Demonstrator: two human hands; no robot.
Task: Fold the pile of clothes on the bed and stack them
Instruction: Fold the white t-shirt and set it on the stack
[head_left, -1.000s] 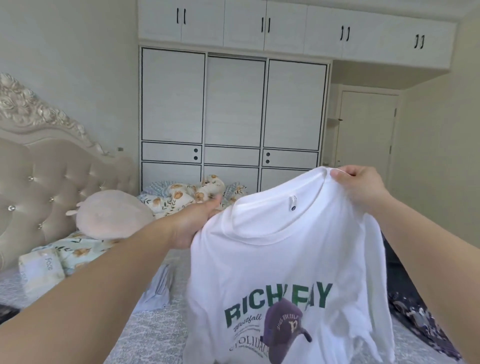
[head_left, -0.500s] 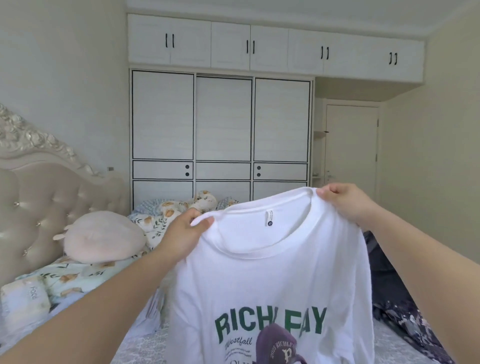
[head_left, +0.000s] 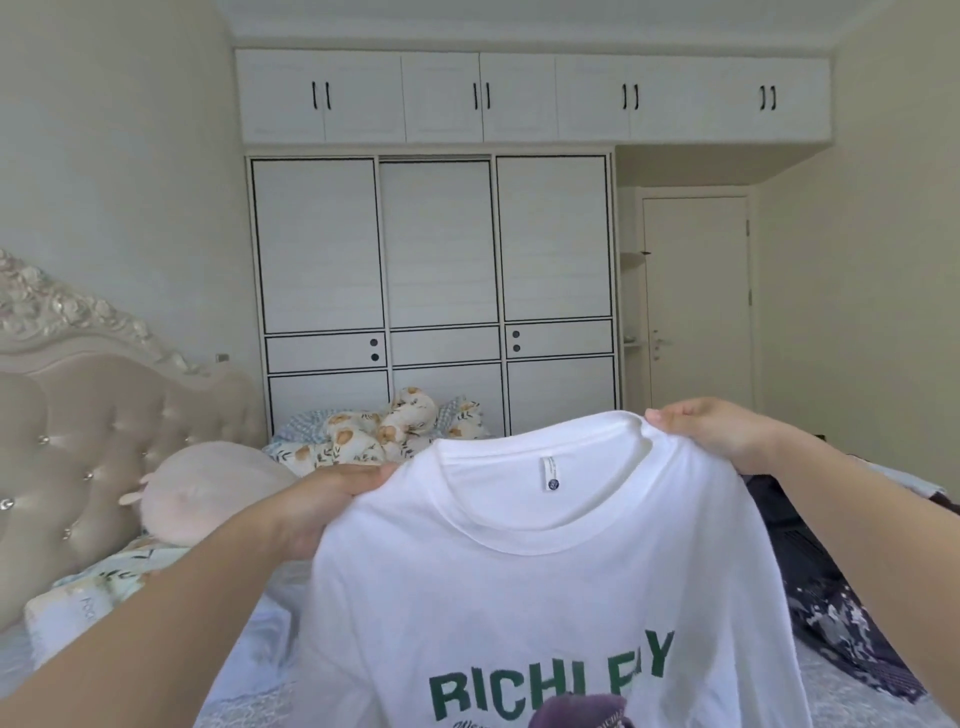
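a white t-shirt (head_left: 545, 597) hangs upright in the air above the bed (head_left: 260, 691), spread out by its shoulders, front side showing green block letters and a purple cap print. a small label sits inside its round neckline. dark patterned clothes (head_left: 831, 613) lie crumpled on the bed's right side.

body: two forearms | sleeves: none visible | hands (head_left: 332, 499): ungloved

White t-shirt (head_left: 545, 597) runs off the bottom edge, its green lettering creased and partly unreadable, hides most of the bed (head_left: 249, 675) and left hand (head_left: 322, 499) fingertips; neck label (head_left: 550, 474) text too small.
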